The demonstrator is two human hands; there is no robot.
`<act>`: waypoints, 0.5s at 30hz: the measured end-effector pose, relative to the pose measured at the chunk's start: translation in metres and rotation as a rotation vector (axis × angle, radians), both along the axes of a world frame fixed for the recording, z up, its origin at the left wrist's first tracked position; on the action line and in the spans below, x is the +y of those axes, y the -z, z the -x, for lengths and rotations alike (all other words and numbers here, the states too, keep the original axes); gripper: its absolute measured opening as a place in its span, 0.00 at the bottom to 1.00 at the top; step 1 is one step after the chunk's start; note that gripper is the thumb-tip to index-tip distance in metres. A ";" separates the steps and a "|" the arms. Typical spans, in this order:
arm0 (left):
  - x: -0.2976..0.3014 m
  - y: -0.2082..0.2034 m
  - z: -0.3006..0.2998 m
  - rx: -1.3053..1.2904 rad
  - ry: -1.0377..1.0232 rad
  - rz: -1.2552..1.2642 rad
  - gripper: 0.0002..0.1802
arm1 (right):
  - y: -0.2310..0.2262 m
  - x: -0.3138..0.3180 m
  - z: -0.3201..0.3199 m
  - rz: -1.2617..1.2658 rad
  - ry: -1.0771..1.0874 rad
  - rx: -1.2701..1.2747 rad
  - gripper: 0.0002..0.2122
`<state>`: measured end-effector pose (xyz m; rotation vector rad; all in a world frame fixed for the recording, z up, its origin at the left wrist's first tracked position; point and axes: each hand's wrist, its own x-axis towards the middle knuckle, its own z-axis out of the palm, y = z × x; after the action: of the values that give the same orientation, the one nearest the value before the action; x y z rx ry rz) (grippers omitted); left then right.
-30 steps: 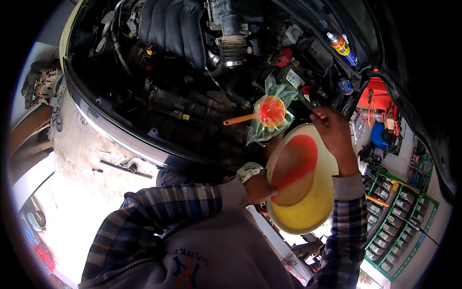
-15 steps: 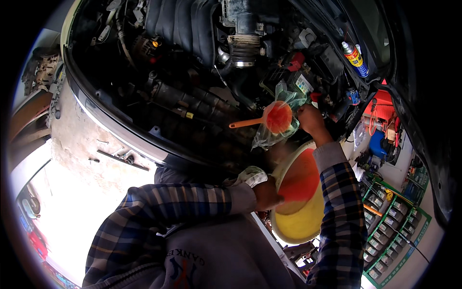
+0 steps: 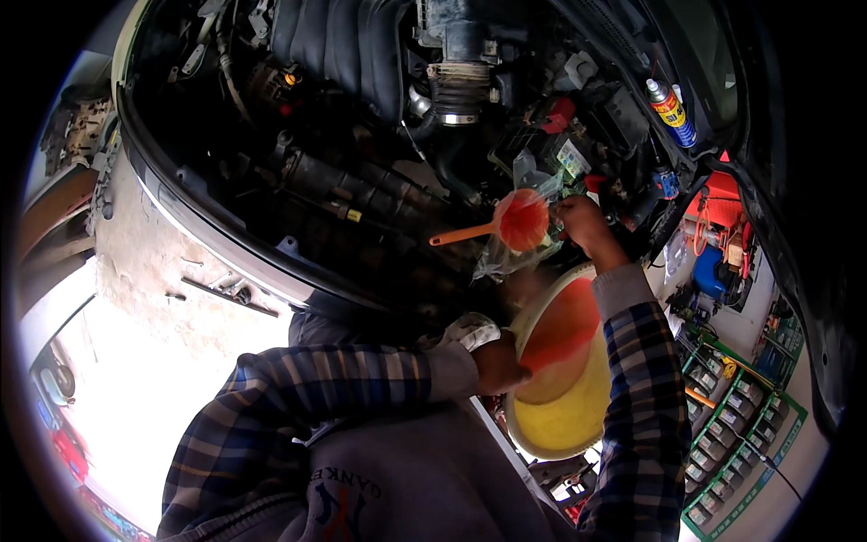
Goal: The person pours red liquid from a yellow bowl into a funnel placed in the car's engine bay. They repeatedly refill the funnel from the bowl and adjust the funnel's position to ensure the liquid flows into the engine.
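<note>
Gripping yellow basin [image 3: 564, 420] at left rim: left hand [image 3: 499, 364]. Right hand [image 3: 582, 223] curled by clear bag [image 3: 501, 260], can't tell if holding; orange scoop [image 3: 522, 219] just left.

A hand could pass left of the orange, long-handled round scoop [image 3: 522, 221], above the dark recessed engine bay [image 3: 397, 271], but the crinkled clear plastic bag [image 3: 503, 262] and large round yellow basin [image 3: 564, 423] crowd the right hand [image 3: 582, 224].
</note>
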<state>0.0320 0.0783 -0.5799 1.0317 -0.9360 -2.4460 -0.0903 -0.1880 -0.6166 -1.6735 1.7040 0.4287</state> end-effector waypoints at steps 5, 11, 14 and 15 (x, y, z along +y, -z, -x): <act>0.001 0.004 0.002 -0.083 0.038 0.170 0.23 | 0.021 -0.007 0.012 0.132 -0.159 0.103 0.10; -0.006 -0.010 -0.006 0.119 0.020 -0.156 0.25 | 0.035 -0.008 0.017 0.389 -0.442 0.110 0.10; -0.007 -0.012 -0.005 0.145 0.041 -0.164 0.27 | 0.035 -0.005 0.013 0.330 -0.437 0.027 0.10; -0.007 -0.012 -0.005 0.124 0.039 -0.150 0.26 | 0.035 -0.005 0.012 0.277 -0.414 -0.002 0.09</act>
<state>0.0372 0.0715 -0.5676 0.9040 -0.7502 -2.6122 -0.1028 -0.1934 -0.6517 -2.2405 1.4607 0.3915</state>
